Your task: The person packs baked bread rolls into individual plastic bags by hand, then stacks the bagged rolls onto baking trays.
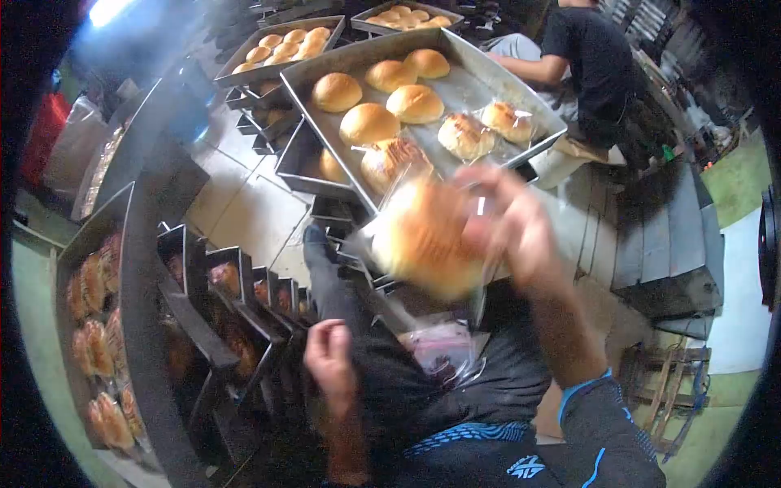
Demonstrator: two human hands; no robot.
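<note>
My right hand (508, 224) is closed on a round golden bun (431, 236) in clear wrapping, both blurred by motion, held up in front of me. My left hand (332, 358) hangs lower, beside my thigh, with its fingers curled; whether anything is in it cannot be made out. Beyond the bun, a metal tray (492, 77) holds several bare buns (370, 124) and a few wrapped ones (466, 136). On my lap lies a clear plastic bag (443, 350) with something dark in it.
Stacked trays (244, 313) with wrapped buns stand at the left, beside a larger tray (126, 325) of packed buns. More bun trays (313, 69) are at the back. A person (582, 61) in dark clothing sits at the upper right, near grey metal boxes (667, 244).
</note>
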